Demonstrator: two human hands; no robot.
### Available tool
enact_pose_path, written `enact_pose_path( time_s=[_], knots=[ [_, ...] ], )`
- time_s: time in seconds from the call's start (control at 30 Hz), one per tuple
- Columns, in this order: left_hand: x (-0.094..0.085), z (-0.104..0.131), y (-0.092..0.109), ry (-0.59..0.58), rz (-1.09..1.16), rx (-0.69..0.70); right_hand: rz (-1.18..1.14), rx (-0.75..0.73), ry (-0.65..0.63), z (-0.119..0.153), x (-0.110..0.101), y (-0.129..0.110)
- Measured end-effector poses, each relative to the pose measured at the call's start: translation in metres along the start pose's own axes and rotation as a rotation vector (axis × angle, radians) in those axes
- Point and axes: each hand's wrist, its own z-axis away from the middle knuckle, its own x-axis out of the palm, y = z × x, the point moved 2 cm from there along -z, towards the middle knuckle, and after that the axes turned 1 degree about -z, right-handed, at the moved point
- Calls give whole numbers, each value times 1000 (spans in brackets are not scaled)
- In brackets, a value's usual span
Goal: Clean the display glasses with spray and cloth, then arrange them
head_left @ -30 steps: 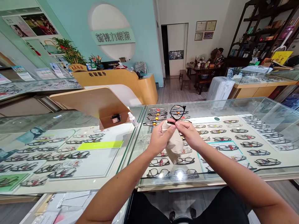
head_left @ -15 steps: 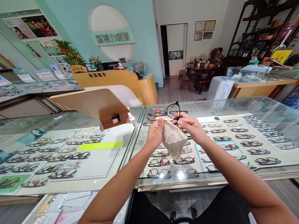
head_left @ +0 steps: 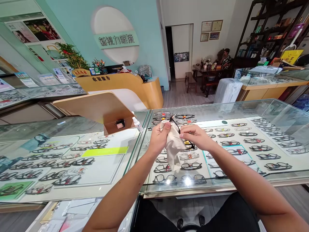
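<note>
My left hand (head_left: 158, 138) pinches a cream cloth (head_left: 173, 143) with the thumb on top, and the cloth hangs down over the glass counter. Black-framed glasses (head_left: 174, 120) stick up behind the cloth, their front partly covered by it and by my fingers. Thumb and fingers of my right hand (head_left: 194, 136) are closed on the right side of the glasses. A dark temple arm shows below my right hand. Both hands are above the display case, close together.
Rows of glasses lie inside the glass display case (head_left: 231, 184). Left of my hands stand a small white bottle (head_left: 137, 124) and a tilted brown board (head_left: 93, 104). A person (head_left: 226, 60) sits at a far table (head_left: 207, 71).
The glasses have turned and dropped lower behind the cloth. My right hand has shifted slightly left and down, and the cloth hangs in a narrower, more folded shape.
</note>
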Motion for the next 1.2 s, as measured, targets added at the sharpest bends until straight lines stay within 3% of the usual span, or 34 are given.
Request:
enact_pose_path(
  time_s=[0.27,0.73,1.07,1.2],
  knots=[
    [1,3,5,-195,111,-125,-122,99,67,-2,-1,9],
    [5,9,9,13,-6,58,-147,156,-67,1,9,11],
    [1,4,10,-245,32,-82,-195,155,13,1,-10,1],
    [4,11,15,-207,24,-53,-272,183,-79,4,1,3]
  ],
)
